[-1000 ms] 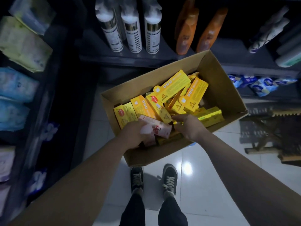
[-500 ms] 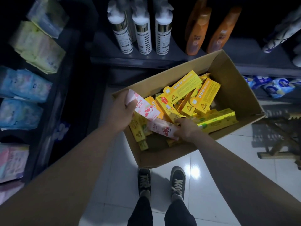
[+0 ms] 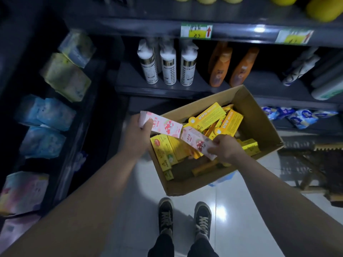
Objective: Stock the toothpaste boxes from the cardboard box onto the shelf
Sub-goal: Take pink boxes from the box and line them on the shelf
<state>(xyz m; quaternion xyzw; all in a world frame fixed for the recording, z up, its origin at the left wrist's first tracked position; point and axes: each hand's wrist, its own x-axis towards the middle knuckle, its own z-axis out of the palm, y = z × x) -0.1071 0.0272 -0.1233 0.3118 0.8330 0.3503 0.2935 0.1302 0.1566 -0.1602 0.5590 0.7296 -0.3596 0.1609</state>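
Observation:
An open cardboard box sits on the floor in front of the shelf, filled with several yellow toothpaste boxes. My left hand grips one pink toothpaste box by its left end, held above the box's left rim. My right hand holds a second pink toothpaste box by its lower end, just over the yellow boxes inside.
White spray bottles and orange bottles stand on the shelf behind the box. Soft packs fill the left rack. Blue packets lie low at right. A wooden stand is at right. My shoes are on the tile floor.
Both hands have lifted out of the cardboard box, each with a pink toothpaste box. The left hand rose up and leftward; the view tilted up toward the shelf.

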